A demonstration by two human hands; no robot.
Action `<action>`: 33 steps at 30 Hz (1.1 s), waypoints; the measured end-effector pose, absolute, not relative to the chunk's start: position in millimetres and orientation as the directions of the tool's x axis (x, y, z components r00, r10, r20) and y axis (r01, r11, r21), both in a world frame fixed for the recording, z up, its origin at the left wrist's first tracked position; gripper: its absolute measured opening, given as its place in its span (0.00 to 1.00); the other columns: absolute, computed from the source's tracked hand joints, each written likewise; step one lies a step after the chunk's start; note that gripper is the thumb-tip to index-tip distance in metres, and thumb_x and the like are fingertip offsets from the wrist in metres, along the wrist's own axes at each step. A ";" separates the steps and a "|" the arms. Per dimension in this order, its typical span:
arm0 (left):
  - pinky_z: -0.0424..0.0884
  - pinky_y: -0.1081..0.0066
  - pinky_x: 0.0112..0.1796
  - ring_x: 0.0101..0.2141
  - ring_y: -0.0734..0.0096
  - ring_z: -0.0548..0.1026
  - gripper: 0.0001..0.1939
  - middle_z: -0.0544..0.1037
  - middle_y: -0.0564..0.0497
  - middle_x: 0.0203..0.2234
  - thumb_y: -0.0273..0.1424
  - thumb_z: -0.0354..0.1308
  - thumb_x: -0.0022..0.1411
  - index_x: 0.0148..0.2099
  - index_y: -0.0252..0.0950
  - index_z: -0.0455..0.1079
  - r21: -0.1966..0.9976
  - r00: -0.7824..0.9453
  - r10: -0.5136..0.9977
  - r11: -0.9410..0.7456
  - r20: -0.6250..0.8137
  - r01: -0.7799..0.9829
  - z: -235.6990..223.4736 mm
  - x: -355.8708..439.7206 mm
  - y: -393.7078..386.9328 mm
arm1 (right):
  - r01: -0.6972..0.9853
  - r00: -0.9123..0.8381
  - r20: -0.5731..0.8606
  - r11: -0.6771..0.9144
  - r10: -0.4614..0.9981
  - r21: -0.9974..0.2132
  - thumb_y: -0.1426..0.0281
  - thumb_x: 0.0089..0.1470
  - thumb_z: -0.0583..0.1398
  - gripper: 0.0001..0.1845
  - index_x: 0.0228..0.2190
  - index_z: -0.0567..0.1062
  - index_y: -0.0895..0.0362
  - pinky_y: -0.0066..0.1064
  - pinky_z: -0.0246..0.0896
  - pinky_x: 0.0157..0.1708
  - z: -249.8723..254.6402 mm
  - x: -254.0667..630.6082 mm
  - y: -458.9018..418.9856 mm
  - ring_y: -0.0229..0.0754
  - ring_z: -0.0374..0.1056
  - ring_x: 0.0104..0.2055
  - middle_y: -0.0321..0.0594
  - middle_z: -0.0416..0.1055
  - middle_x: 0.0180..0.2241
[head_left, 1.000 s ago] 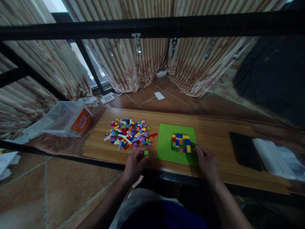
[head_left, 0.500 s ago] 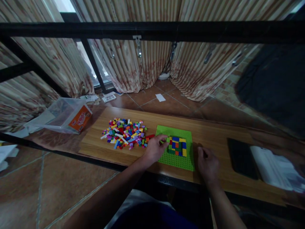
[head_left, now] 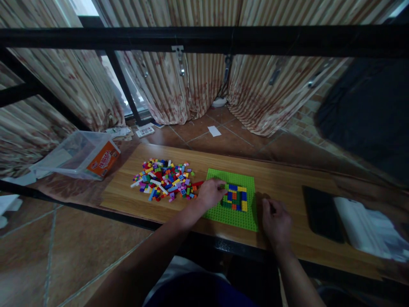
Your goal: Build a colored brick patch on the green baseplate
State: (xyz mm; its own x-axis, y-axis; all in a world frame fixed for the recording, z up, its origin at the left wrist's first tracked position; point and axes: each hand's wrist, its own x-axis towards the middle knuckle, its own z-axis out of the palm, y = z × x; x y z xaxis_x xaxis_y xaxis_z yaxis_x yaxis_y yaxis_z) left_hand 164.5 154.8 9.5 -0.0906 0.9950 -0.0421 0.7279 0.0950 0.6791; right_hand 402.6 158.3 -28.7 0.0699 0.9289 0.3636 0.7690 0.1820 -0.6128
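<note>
A bright green studded baseplate lies on the wooden table. Near its middle, toy bricks in blue, yellow, red, orange and green form a flat square. Reaching in from the left, my left hand is closed at that square's upper left corner. A small green brick shows at its fingertips, partly hidden by them. Just right of the baseplate, my right hand rests on the table with its fingers curled in and nothing visible in them.
Loose bricks lie heaped on the left of the wooden table. A clear plastic box with an orange label stands beyond its left end. On the right are a dark flat tablet-like object and a white package. A black rail crosses above.
My left hand has shifted slightly at the square's upper left corner, still closed there. The right hand stays beside the baseplate. The whole view has moved a little.
</note>
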 end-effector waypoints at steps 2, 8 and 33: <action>0.72 0.72 0.38 0.33 0.69 0.77 0.15 0.81 0.50 0.33 0.31 0.61 0.59 0.49 0.38 0.77 0.657 -0.062 0.997 0.083 -0.055 0.749 11.8 163.0 158.1 | 0.775 0.062 0.368 0.188 0.928 -0.604 0.52 0.60 0.49 0.27 0.31 0.76 0.60 0.36 0.62 0.37 -28.3 402.5 158.0 0.46 0.69 0.34 0.49 0.74 0.32; 0.72 0.72 0.42 0.35 0.68 0.77 0.12 0.81 0.52 0.33 0.30 0.63 0.55 0.44 0.39 0.79 0.572 0.070 0.993 -0.002 -0.097 0.820 20.9 156.3 174.1 | 0.791 0.025 0.418 0.238 0.908 -0.564 0.53 0.60 0.50 0.25 0.31 0.76 0.60 0.35 0.62 0.36 -31.8 403.1 159.2 0.45 0.69 0.34 0.48 0.74 0.32; 0.71 0.77 0.35 0.32 0.72 0.77 0.18 0.81 0.55 0.32 0.34 0.64 0.55 0.49 0.39 0.75 0.575 0.170 0.968 -0.033 -0.187 0.818 25.3 143.7 182.0 | 0.778 0.006 0.441 0.273 0.897 -0.565 0.58 0.61 0.52 0.20 0.28 0.75 0.57 0.33 0.61 0.36 -35.9 398.4 162.3 0.43 0.67 0.34 0.45 0.72 0.32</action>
